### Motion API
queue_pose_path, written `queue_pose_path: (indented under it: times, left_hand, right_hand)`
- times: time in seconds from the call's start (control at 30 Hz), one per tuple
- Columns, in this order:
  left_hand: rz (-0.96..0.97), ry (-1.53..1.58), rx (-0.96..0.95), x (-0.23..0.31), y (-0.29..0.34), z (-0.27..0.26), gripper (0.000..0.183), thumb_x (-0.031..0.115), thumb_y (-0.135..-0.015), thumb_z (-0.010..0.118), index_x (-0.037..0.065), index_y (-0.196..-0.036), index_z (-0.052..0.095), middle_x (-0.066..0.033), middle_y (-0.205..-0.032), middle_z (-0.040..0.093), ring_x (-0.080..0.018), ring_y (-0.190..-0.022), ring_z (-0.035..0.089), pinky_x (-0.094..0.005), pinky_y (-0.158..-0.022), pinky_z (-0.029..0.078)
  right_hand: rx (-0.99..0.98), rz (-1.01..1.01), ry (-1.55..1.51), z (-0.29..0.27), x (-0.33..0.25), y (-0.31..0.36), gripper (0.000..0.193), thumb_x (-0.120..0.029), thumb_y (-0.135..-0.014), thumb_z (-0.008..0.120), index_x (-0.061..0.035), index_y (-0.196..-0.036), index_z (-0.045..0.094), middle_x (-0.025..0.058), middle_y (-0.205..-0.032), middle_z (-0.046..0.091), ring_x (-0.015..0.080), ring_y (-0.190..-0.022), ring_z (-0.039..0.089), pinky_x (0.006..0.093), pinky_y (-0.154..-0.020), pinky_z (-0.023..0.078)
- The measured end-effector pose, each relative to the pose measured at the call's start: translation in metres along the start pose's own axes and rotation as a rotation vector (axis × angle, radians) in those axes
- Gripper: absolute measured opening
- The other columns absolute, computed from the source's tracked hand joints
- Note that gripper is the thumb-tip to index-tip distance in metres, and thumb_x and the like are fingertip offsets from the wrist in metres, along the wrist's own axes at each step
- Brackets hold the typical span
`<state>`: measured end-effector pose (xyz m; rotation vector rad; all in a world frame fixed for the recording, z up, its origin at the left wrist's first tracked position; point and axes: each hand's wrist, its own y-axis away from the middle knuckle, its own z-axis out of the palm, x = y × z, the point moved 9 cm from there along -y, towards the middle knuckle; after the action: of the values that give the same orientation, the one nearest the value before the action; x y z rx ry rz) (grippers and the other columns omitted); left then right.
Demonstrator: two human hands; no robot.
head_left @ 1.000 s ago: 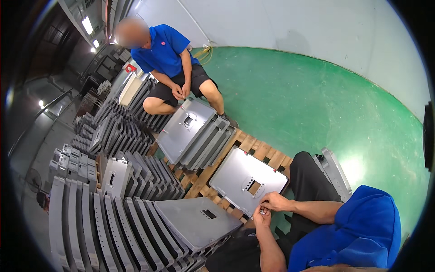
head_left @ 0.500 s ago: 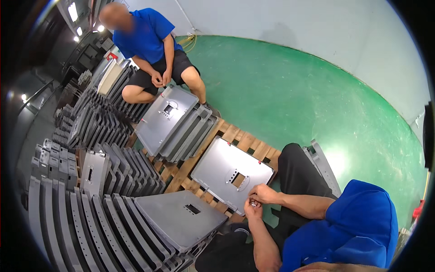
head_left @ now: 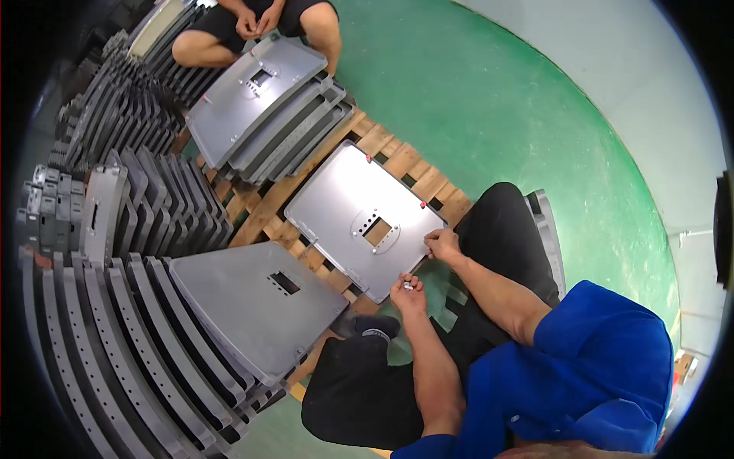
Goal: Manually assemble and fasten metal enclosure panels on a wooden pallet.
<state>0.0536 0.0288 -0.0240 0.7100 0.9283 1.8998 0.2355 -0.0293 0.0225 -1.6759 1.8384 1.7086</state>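
My left hand (head_left: 408,294) is cupped, fingers curled round several small shiny metal parts (head_left: 409,286), too small to name. It sits just off the near corner of a flat grey metal panel (head_left: 329,203). That panel lies on a wooden pallet and has a square cutout, a row of small holes and two small red pieces on its far right edge. At the panel's right edge is my right hand (head_left: 443,245), thumb and fingers pinched together over the rim. Whatever the pinch holds is hidden.
Across the pallet (head_left: 252,214), a co-worker's hands (head_left: 258,23) are together above a stack of similar panels (head_left: 256,84). Another panel with a cutout (head_left: 245,306) lies to my left, beside long rows of upright grey panels (head_left: 99,344). A grey panel (head_left: 547,237) stands behind my right knee.
My hands have parted: the right moved to the panel's right edge, while the left stays cupped round the metal parts. The view has tilted downward, so the co-worker shows higher up.
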Motion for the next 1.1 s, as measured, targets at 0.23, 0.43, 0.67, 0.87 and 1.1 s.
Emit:
queue_pose_path:
  times: [0.23,0.43,0.67,0.87,1.1]
  left_hand:
    - [0.123,0.133,-0.075,0.017,-0.017,-0.006,0.017,0.01,-0.086,0.048,0.004,-0.101,0.054,-0.004,-0.078,0.05,-0.0169,-0.065,0.044,-0.0291,-0.054,0.034]
    - [0.201,0.26,-0.012,0.038,-0.021,-0.013,0.013,0.01,-0.088,0.049,0.005,-0.099,0.053,-0.0032,-0.078,0.05,-0.0163,-0.064,0.045,-0.0275,-0.054,0.035]
    - [0.358,0.353,-0.099,0.093,-0.018,0.004,0.015,0.009,-0.091,0.049,0.004,-0.105,0.052,-0.0028,-0.082,0.05,-0.0147,-0.069,0.045,-0.0265,-0.057,0.037]
    - [0.404,0.256,-0.072,0.12,-0.004,0.031,0.02,0.014,-0.095,0.052,0.002,-0.111,0.051,-0.0024,-0.083,0.049,-0.0139,-0.069,0.044,-0.0255,-0.058,0.037]
    - [0.387,0.208,-0.153,0.125,-0.014,0.032,0.022,0.019,-0.099,0.049,0.001,-0.112,0.052,-0.002,-0.078,0.048,-0.0132,-0.067,0.044,-0.0248,-0.057,0.035]
  right_hand:
    - [0.071,-0.253,0.181,0.021,0.002,-0.034,0.02,-0.009,-0.078,0.062,0.0014,-0.092,0.071,0.0178,-0.075,0.069,0.0225,-0.065,0.069,0.0324,-0.067,0.055]
    - [-0.103,-0.484,0.3,0.1,-0.051,-0.038,0.021,-0.012,-0.078,0.062,0.0021,-0.091,0.07,0.0207,-0.081,0.068,0.0326,-0.076,0.068,0.0366,-0.074,0.053]
    - [-0.341,-0.652,0.36,0.222,-0.125,-0.039,0.02,-0.011,-0.082,0.06,0.0035,-0.093,0.068,0.0149,-0.075,0.068,0.0217,-0.066,0.067,0.0312,-0.064,0.054]
    - [-0.495,-0.397,0.074,0.286,-0.139,-0.075,0.022,-0.006,-0.084,0.062,0.0073,-0.101,0.066,0.0121,-0.079,0.067,0.0154,-0.064,0.065,0.0282,-0.057,0.056]
    - [-0.585,-0.199,-0.144,0.327,-0.136,-0.1,0.019,-0.006,-0.085,0.063,0.0047,-0.101,0.067,0.0106,-0.077,0.067,0.0146,-0.06,0.063,0.0263,-0.056,0.053]
